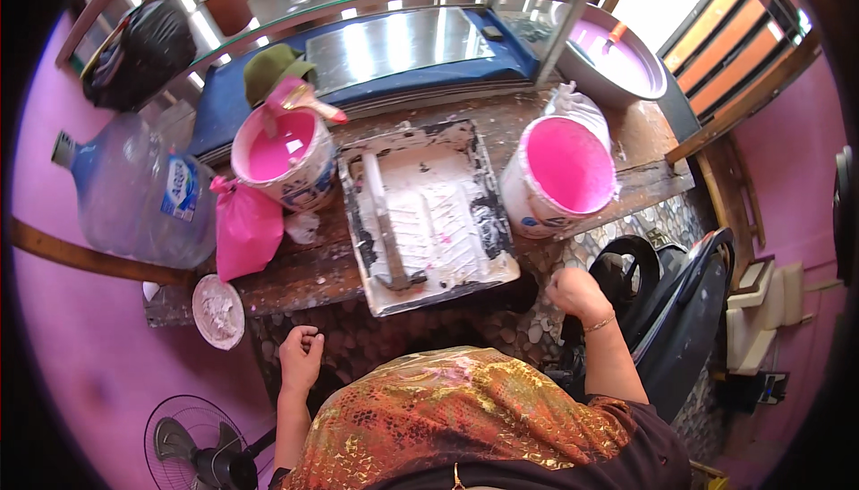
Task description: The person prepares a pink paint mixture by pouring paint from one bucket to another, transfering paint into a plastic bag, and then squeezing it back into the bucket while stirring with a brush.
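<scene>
My left hand (301, 356) hangs below the bench's front edge, fingers curled with nothing visible in them. My right hand (577, 296) is a fist right of a paint tray (456, 221), its inside hidden. The tray is smeared white and black and holds a long tool (380, 213) with a pale handle. A bucket (559, 168) with pink inside stands beyond my right hand. Another pink-paint bucket (278, 144) stands left of the tray, a brush (322, 105) across it. A pink bag (242, 230) hangs beside it, and a white dish (217, 311) is near the edge.
The worn wooden bench (631, 199) also holds a large water jug (134, 204) and a basin (613, 69) of pale paint. Behind are glass shelves and a blue mat (224, 105). A fan (197, 445) stands lower left, black bulky objects (671, 320) lower right.
</scene>
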The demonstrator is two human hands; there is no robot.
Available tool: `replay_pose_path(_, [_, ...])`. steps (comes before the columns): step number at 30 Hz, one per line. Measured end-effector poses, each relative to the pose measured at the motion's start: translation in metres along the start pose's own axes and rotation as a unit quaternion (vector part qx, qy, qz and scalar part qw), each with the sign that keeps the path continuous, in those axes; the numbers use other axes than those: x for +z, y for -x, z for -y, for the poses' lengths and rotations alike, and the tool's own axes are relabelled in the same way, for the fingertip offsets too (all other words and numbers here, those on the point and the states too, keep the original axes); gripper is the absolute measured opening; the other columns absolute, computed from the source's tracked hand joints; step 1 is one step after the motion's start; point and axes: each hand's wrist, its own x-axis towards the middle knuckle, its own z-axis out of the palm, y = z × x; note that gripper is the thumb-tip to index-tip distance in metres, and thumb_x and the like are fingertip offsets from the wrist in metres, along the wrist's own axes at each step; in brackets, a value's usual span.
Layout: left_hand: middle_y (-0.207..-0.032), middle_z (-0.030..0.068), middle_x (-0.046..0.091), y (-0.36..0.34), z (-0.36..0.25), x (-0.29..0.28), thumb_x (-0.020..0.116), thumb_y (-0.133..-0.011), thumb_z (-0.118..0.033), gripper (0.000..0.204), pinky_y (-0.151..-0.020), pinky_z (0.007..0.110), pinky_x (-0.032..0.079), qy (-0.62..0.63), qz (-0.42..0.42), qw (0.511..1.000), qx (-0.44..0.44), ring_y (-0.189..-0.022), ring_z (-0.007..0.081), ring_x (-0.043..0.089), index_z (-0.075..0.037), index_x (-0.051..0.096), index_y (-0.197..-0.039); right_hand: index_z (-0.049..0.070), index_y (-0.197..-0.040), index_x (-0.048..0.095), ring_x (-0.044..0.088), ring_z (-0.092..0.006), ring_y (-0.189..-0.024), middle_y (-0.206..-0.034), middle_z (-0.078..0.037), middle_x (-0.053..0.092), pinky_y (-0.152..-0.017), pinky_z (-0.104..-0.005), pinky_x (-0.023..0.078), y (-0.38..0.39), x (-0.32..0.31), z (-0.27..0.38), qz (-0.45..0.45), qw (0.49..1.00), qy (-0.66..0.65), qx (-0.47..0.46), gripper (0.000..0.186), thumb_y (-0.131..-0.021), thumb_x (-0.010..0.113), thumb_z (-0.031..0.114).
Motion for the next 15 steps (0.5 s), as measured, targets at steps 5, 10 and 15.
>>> replay_pose_path(5, [-0.067,0.0003,0.056,-0.009,-0.039,0.020,0.067,-0.083,-0.009,0.014,-0.054,0.024,0.043,-0.025,-0.029,0.999,0.000,-0.059,0.0065,0.050,0.000,0.062,-0.093,0.002,-0.085,0.069,0.064,-0.0369,-0.088,-0.088,-0.022,0.066,-0.080,-0.0439,0.050,-0.029,-0.025,-0.087,-0.125,0.980,-0.055,0.145,0.026,-0.079,0.067,0.027])
replay_pose_path(10, [-0.068,0.0026,0.057,-0.015,-0.082,0.022,0.065,-0.083,-0.007,0.013,-0.057,0.025,0.044,-0.056,-0.087,0.994,0.025,-0.060,0.0091,0.052,0.000,0.060,-0.093,0.001,-0.086,0.070,0.066,-0.0322,-0.079,-0.082,-0.021,0.067,-0.073,-0.0392,0.051,-0.057,-0.054,-0.150,-0.176,0.972,-0.109,0.115,0.024,-0.078,0.069,0.024])
replay_pose_path(15, [-0.072,0.0048,0.059,-0.014,-0.109,0.013,0.065,-0.083,-0.006,0.012,-0.059,0.026,0.045,-0.078,-0.173,0.979,0.074,-0.063,0.0115,0.054,0.000,0.060,-0.092,-0.002,-0.084,0.064,0.063,-0.0298,-0.072,-0.079,-0.018,0.064,-0.069,-0.0371,0.048,-0.060,-0.117,-0.167,-0.408,0.894,-0.186,0.008,0.016,-0.084,0.063,0.014])
